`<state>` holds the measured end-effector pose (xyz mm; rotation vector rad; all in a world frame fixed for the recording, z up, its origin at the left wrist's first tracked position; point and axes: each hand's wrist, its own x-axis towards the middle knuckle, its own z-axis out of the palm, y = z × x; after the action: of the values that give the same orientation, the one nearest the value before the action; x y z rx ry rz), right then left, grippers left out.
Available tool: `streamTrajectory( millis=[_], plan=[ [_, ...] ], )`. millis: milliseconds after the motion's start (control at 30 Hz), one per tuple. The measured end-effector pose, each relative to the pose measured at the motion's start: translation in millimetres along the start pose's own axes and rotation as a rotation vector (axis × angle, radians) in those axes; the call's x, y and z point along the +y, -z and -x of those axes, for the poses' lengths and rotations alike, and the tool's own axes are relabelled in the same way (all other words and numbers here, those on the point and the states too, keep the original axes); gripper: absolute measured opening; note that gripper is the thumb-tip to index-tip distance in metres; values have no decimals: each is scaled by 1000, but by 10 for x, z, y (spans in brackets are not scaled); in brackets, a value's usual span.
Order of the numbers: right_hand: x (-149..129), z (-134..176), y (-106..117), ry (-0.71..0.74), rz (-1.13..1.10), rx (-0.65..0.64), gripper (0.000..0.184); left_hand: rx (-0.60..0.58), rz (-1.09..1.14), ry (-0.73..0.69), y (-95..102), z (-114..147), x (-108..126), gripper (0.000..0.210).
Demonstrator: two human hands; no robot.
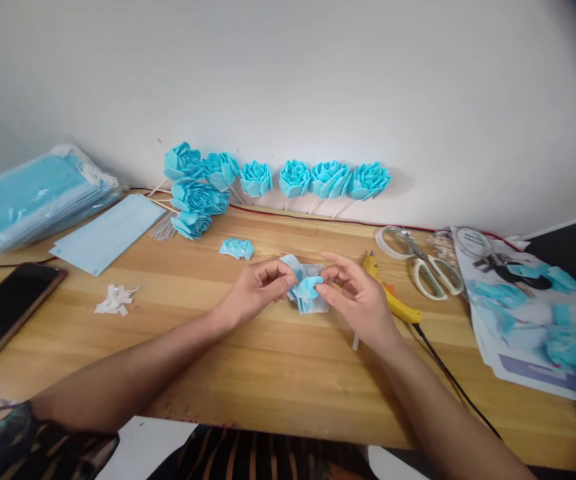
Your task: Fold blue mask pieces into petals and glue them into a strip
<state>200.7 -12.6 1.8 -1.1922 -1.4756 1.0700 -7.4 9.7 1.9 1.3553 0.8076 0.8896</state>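
The left hand [261, 283] pinches between thumb and forefinger the left side of a folded light-blue piece [308, 287], and the right hand [361, 300] grips its right side between thumb and fingertips; both grasps are narrow. The piece sits between the two hands, over the middle of the wooden table [248, 373], its upper end slanting away and to the left, its lower end facing the person; it is so folded that its long axis cannot be told surely. A translucent whitish piece [322, 303] shows just behind it. One small white strip [356, 341] lies below the right hand. Close on that hand's outer side is one yellow glue gun [402, 308], nozzle toward the wall [288, 80]; it narrows the room there, while a broad stretch of wood reaches from the hands to the front edge. Beyond the left hand lies one pleated blue piece [237, 248]. Farther right are one pair of scissors [422, 255], handles toward the person, one white ring [385, 248] and a printed sheet [543, 377] near the right edge. At least eight blue flowers [257, 179] stand or lie along the back, four in a row and the others bunched to the left, overlapping. On the left are one heap of white scraps [115, 300], at least two flat blue sheets [108, 233], one clear bag of blue sheets [33, 193] and one phone [11, 307].
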Motion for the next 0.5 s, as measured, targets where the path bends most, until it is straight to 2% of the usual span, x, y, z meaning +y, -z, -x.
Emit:
streamTrajectory(
  millis=[333, 500],
  plan=[
    [-4, 29, -54, 52, 174, -55, 45, 38, -279, -134, -9, -16, 54, 22],
    [-137, 29, -53, 122, 245, -111, 39, 41, -308, -176, -2, -23, 52, 16]
  ],
)
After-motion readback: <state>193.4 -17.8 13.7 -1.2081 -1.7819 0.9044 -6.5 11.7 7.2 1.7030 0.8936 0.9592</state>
